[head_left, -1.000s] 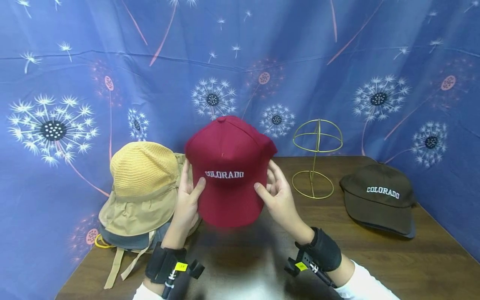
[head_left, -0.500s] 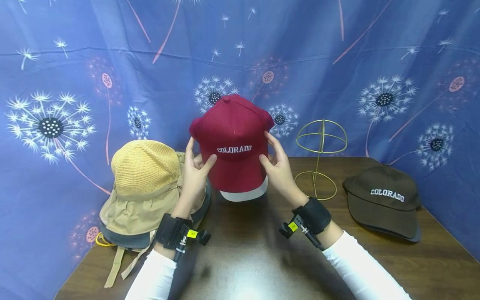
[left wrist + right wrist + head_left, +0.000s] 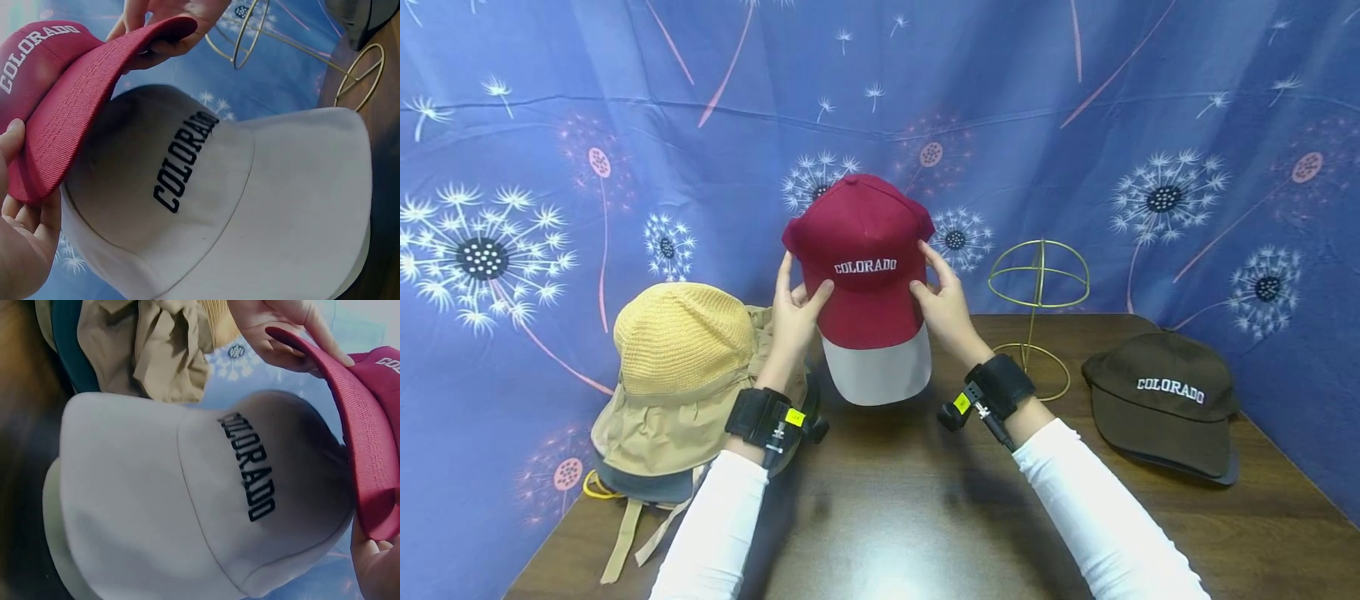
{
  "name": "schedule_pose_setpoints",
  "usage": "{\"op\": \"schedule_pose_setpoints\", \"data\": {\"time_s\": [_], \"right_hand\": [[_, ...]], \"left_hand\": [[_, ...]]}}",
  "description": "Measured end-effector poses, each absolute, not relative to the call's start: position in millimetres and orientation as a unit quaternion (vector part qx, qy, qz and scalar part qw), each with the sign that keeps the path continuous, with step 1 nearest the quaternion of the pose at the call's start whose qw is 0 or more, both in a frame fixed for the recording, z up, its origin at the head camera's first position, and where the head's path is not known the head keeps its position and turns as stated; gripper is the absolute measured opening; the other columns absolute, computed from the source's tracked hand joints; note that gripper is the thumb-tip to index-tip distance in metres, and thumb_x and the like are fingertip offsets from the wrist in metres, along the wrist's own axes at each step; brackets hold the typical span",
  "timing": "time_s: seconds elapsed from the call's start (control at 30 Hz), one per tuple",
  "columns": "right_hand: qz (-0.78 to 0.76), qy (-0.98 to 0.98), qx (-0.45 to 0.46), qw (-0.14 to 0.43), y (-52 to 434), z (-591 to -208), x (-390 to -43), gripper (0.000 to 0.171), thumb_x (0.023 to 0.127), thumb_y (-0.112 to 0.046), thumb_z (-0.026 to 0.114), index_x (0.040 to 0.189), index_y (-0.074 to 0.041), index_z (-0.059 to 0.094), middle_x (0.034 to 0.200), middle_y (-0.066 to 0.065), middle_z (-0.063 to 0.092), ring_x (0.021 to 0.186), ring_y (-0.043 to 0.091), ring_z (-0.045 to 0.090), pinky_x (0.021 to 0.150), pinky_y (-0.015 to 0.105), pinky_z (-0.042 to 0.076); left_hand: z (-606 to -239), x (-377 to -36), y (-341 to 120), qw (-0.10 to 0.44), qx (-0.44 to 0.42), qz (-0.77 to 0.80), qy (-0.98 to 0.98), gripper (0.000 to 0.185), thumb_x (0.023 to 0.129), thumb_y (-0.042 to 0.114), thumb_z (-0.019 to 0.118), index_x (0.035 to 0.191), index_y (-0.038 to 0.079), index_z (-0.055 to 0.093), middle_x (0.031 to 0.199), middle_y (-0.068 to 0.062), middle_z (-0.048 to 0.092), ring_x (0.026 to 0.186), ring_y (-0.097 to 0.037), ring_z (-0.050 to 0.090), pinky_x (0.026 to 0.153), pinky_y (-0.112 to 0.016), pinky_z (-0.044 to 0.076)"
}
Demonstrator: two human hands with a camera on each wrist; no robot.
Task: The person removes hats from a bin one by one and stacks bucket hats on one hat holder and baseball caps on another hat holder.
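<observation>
From the head view, both hands are up over the brown table point(image 3: 925, 517), and the red cap point(image 3: 861, 250) hangs between them, lifted clear of a white cap point(image 3: 876, 371) that sits directly beneath it. The left hand point(image 3: 797, 312) pinches the red cap's near side, thumb on the front below the COLORADO lettering, fingers behind. The right hand point(image 3: 943, 304) grips the opposite side the same way. Left of the red cap a straw-and-khaki sun hat point(image 3: 681, 367) is piled on other hats, close against the left wrist. Right of the red cap stands a gold wire hat stand point(image 3: 1037, 312), bare, and beyond that a dark brown cap point(image 3: 1165, 404) lies on the table.

The left wrist view shows what the head view hides: the white cap point(image 3: 250, 206) has a full crown with black COLORADO lettering, and the red cap's brim point(image 3: 75, 119) floats just above it, thumb point(image 3: 12, 140) on top. The wire stand point(image 3: 269, 31) shows behind.

The right wrist view has the white cap point(image 3: 187, 500) again, the red brim point(image 3: 356, 437) at its crown end, and the khaki hat point(image 3: 150, 344) crumpled just beside the white one.
</observation>
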State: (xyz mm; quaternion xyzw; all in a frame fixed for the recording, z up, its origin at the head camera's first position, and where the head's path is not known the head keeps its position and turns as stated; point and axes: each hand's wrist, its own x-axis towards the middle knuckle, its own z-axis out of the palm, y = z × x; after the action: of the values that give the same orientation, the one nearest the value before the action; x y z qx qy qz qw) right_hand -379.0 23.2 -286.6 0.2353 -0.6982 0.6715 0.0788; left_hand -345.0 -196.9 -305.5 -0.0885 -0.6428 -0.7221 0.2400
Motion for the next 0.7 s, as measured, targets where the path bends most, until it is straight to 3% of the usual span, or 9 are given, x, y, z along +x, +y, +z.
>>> {"op": "schedule_pose_setpoints", "data": {"time_s": [0.17, 0.3, 0.47, 0.57, 0.7], "right_hand": [[0.662, -0.709, 0.231, 0.079, 17.4, -283.8, -387.0, 0.062, 0.095, 0.000, 0.045, 0.151, -0.024, 0.030, 0.150, 0.008, 0.037, 0.102, 0.021, 0.062, 0.076, 0.016, 0.050], [0.655, -0.720, 0.213, 0.081, 15.1, -284.9, -390.7, 0.062, 0.094, 0.001, 0.047, 0.150, -0.022, 0.033, 0.146, 0.010, 0.040, 0.095, 0.017, 0.060, 0.078, 0.019, 0.051], [0.630, -0.748, 0.196, 0.075, 17.7, -291.2, -391.8, 0.058, 0.095, -0.008, 0.053, 0.149, -0.018, 0.035, 0.143, 0.016, 0.043, 0.113, 0.027, 0.056, 0.094, 0.035, 0.050], [0.605, -0.770, 0.195, 0.053, 21.5, -298.8, -391.7, 0.061, 0.096, -0.021, 0.057, 0.151, -0.018, 0.032, 0.145, 0.018, 0.042, 0.126, 0.029, 0.050, 0.103, 0.044, 0.047], [0.572, -0.793, 0.204, 0.041, 26.8, -309.7, -391.9, 0.065, 0.096, -0.029, 0.058, 0.152, -0.016, 0.028, 0.153, 0.015, 0.038, 0.136, 0.028, 0.043, 0.109, 0.045, 0.044]], "left_hand": [[-306.8, -355.1, -202.4, 0.231, -0.065, -0.707, -0.665, 0.082, 0.089, 0.026, 0.069, 0.149, 0.045, 0.016, 0.127, -0.021, 0.062, 0.098, -0.006, 0.069, 0.083, -0.021, 0.057], [-311.1, -360.5, -205.3, 0.213, -0.048, -0.699, -0.681, 0.084, 0.089, 0.027, 0.068, 0.152, 0.041, 0.013, 0.125, -0.024, 0.063, 0.089, -0.001, 0.068, 0.080, -0.018, 0.057], [-318.3, -359.4, -204.7, 0.179, -0.028, -0.702, -0.689, 0.084, 0.091, 0.025, 0.065, 0.154, 0.033, 0.010, 0.115, -0.025, 0.067, 0.075, 0.000, 0.069, 0.074, -0.019, 0.057], [-323.8, -356.3, -203.6, 0.160, -0.012, -0.695, -0.701, 0.083, 0.092, 0.028, 0.064, 0.155, 0.030, 0.010, 0.102, -0.014, 0.071, 0.070, -0.001, 0.068, 0.070, -0.019, 0.057], [-333.9, -353.8, -201.7, 0.121, -0.006, -0.701, -0.703, 0.081, 0.093, 0.029, 0.062, 0.155, 0.028, 0.010, 0.085, 0.002, 0.070, 0.068, -0.002, 0.068, 0.068, -0.020, 0.057]]}}
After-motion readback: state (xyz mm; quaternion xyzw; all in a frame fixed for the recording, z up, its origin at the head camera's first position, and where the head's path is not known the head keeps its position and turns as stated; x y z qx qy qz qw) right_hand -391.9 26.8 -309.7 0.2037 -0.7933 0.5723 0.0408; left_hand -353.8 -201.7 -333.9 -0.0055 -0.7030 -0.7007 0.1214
